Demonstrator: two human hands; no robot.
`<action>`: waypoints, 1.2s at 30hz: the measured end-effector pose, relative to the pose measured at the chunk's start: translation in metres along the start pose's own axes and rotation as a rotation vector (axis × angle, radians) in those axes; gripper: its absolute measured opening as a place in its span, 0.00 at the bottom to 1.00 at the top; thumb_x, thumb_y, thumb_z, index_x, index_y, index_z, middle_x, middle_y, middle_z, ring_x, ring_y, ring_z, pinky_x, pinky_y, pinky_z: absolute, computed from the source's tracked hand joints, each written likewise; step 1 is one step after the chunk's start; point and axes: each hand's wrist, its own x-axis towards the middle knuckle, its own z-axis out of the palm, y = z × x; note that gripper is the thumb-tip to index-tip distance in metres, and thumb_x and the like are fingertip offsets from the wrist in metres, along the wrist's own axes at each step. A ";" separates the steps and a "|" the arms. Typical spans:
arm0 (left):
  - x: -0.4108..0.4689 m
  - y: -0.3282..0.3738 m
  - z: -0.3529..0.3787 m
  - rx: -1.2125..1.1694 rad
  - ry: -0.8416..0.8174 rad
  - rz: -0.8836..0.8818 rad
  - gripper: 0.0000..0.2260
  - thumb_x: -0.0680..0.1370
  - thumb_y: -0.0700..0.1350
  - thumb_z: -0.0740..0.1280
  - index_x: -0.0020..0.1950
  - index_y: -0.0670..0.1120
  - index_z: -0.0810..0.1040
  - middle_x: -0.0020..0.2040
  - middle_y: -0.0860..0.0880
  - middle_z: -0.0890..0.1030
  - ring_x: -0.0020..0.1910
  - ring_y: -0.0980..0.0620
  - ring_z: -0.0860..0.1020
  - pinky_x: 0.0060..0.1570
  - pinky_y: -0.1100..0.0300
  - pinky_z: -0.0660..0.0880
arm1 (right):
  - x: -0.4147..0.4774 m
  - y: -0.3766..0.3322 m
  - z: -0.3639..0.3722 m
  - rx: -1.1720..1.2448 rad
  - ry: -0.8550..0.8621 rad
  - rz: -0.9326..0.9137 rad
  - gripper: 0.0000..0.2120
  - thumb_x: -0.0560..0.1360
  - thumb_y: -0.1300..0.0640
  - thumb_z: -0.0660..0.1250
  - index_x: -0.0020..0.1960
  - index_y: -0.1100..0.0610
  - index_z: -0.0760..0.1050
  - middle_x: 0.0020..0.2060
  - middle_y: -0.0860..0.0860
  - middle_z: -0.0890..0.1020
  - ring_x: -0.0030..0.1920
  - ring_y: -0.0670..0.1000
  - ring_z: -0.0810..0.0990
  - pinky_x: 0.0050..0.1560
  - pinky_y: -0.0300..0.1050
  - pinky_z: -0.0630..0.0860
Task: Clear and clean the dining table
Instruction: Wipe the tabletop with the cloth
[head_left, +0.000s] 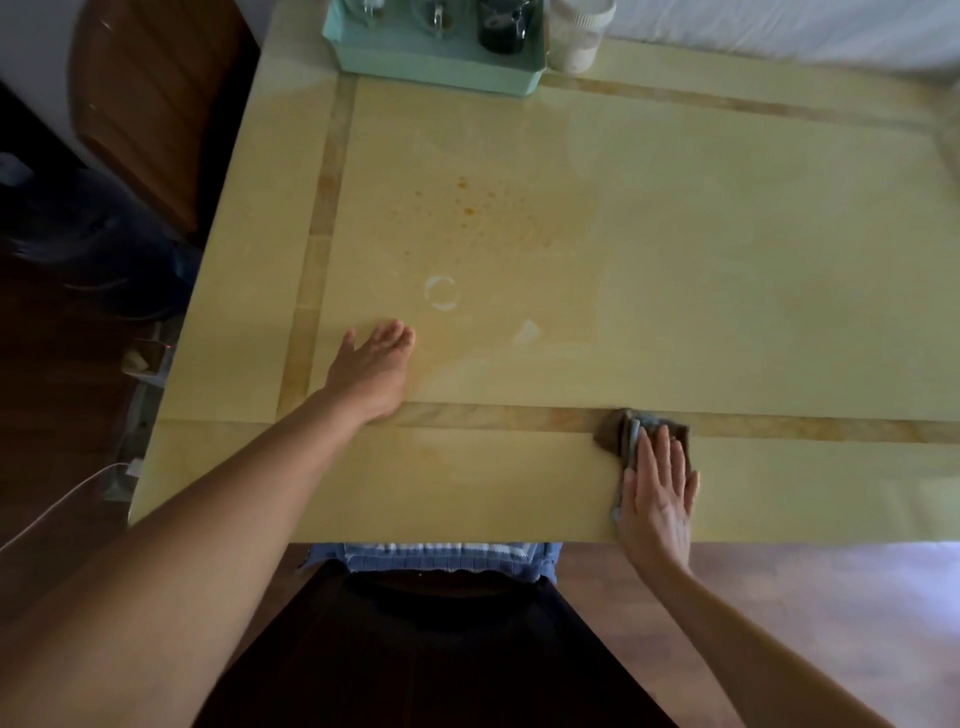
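Note:
The yellow dining table (675, 260) fills the view. My right hand (658, 488) lies flat with straight fingers on a folded grey-brown cloth (618, 434) near the table's front edge, pressing it to the top. My left hand (375, 364) rests open on the table to the left, fingers stretched forward, holding nothing. Orange spatter stains (467, 202) mark the surface ahead of the left hand. Closer to it are a white ring mark (441, 293) and a small white smear (525, 332).
A mint-green tray (431, 57) with glass jars and a dark cup stands at the table's far edge, a white-lidded jar (576, 34) beside it. A dark wooden chair (156, 104) is at the left, and a white cable (67, 499) lies on the floor.

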 end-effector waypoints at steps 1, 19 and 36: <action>0.000 0.000 0.000 -0.008 -0.003 -0.002 0.29 0.77 0.31 0.47 0.78 0.46 0.45 0.78 0.49 0.44 0.77 0.53 0.45 0.74 0.48 0.43 | -0.008 -0.011 0.004 -0.002 -0.014 -0.012 0.29 0.76 0.49 0.40 0.76 0.54 0.51 0.77 0.51 0.49 0.76 0.50 0.44 0.75 0.52 0.40; 0.000 0.001 -0.002 0.018 -0.020 -0.002 0.30 0.77 0.31 0.48 0.78 0.45 0.46 0.78 0.48 0.44 0.77 0.52 0.45 0.74 0.47 0.44 | 0.032 -0.086 0.029 -0.072 -0.098 -0.372 0.26 0.79 0.49 0.45 0.76 0.51 0.52 0.75 0.46 0.49 0.76 0.51 0.49 0.74 0.53 0.38; 0.003 0.003 -0.004 0.018 -0.001 -0.039 0.29 0.78 0.35 0.53 0.78 0.47 0.48 0.78 0.50 0.46 0.77 0.54 0.48 0.73 0.51 0.47 | 0.171 -0.142 0.015 -0.015 -0.037 -0.342 0.28 0.79 0.60 0.53 0.77 0.55 0.47 0.77 0.55 0.47 0.76 0.56 0.43 0.73 0.51 0.35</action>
